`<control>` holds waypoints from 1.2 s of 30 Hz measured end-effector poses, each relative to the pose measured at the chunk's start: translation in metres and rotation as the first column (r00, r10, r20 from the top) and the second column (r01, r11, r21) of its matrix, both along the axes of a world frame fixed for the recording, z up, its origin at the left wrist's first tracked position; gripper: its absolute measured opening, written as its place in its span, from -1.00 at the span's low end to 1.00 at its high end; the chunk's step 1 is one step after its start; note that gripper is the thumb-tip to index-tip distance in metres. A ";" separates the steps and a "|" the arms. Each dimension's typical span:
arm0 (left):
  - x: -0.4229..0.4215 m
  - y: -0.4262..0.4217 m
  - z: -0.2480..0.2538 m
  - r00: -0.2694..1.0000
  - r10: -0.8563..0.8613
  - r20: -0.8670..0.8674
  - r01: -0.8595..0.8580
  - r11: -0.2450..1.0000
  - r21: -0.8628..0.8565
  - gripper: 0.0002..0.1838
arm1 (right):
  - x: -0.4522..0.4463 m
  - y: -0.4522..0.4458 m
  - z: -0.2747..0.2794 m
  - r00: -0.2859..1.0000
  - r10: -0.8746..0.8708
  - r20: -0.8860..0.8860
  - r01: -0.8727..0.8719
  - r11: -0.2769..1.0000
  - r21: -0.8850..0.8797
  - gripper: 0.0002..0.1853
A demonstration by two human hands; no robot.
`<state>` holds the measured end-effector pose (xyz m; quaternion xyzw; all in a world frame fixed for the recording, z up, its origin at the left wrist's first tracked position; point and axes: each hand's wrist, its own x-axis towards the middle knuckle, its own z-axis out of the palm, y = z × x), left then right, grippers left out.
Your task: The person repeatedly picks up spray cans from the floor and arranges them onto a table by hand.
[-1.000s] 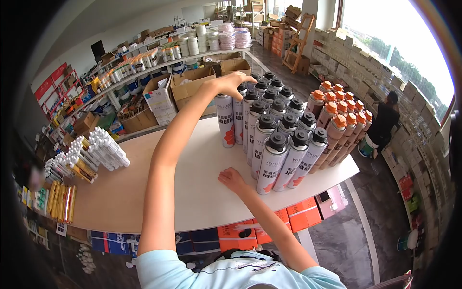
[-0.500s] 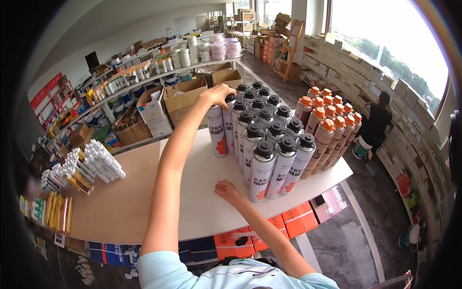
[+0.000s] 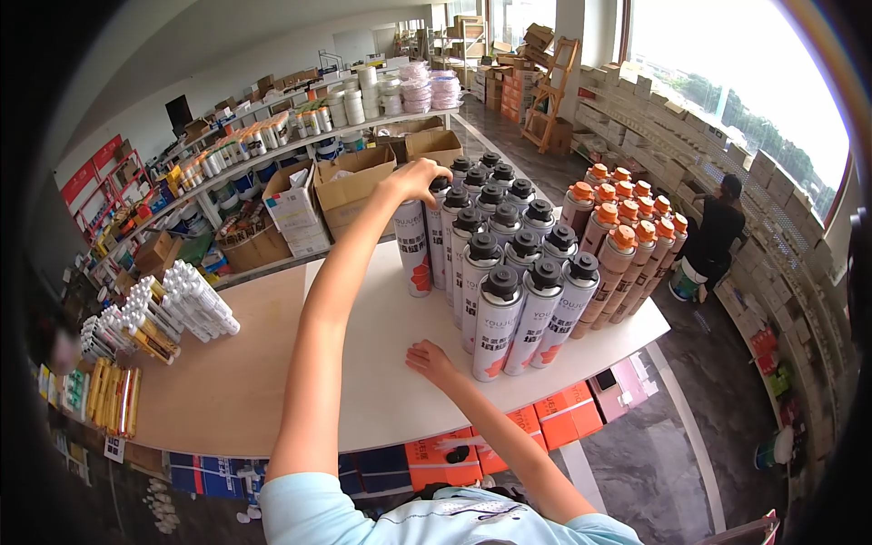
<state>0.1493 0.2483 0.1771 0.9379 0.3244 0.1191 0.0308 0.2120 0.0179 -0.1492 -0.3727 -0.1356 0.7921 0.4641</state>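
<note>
Grey-white spray foam cans (image 3: 498, 318) with black caps stand upright in close rows on the pale table (image 3: 381, 313). My left hand (image 3: 411, 182) reaches over the far left corner of this group, its fingers closed around the top of a can (image 3: 434, 238) there. Just left of that can, another can (image 3: 411, 250) stands partly below the hand. My right hand (image 3: 431, 361) rests low over the tabletop, left of the front cans, with its fingers extended and nothing in them.
Brown cans with orange caps (image 3: 607, 272) stand right of the grey-white ones. White tubes (image 3: 195, 304) and yellow tubes (image 3: 114, 400) are at the table's left end. Cardboard boxes (image 3: 352, 195) sit behind the table. A person in black (image 3: 713, 227) is by the right-hand shelves.
The view has shifted very slightly. Both hands keep their places relative to the cans, and no can has visibly moved.
</note>
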 end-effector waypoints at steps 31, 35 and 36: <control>0.072 0.033 0.016 0.997 -0.008 -0.072 0.003 0.997 -0.077 -0.38 | 0.211 -0.016 0.310 0.155 -0.841 0.518 -0.420 0.419 0.805 -0.84; 0.068 0.039 0.007 0.998 -0.063 -0.026 0.062 0.998 -0.016 -0.43 | 0.211 -0.020 0.317 0.218 -0.746 0.629 -0.381 0.528 0.759 -0.82; 0.068 0.036 0.007 0.998 -0.060 -0.029 0.060 0.998 -0.018 -0.43 | 0.212 -0.019 0.315 0.221 -0.745 0.630 -0.380 0.529 0.759 -0.82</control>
